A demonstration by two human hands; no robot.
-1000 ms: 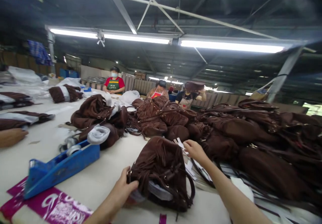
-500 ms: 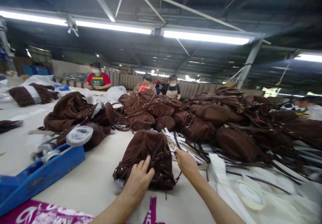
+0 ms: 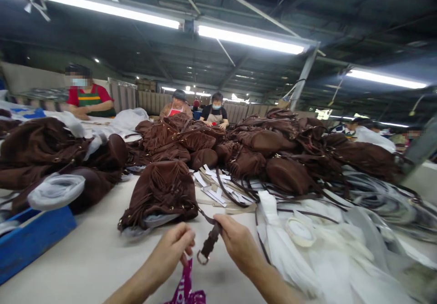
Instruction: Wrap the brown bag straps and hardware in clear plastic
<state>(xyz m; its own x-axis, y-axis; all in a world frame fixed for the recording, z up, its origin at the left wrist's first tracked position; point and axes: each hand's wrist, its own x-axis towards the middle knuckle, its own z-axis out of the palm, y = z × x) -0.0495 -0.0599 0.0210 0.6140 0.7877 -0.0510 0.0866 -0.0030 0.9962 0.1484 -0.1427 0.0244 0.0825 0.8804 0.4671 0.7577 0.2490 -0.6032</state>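
While right fingers (image 3: 224, 223) pinch the dark-brown, metal-buckled strap (image 3: 211, 240) at lower centre, keep it untwisted; left fingers' (image 3: 186, 239) hold cannot be told.

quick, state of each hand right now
Left hand: fingers curled by the purple strip; grip cannot be told.
Right hand: closed, holding the brown strap.

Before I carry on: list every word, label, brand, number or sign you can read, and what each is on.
Nothing reads with certainty.
Purple strip by the left hand: white lettering, turned and cut off, too partial to read.
White paper strips beyond the brown bag: any print is too small to make out.
Green apron on the far-left worker: no legible text.
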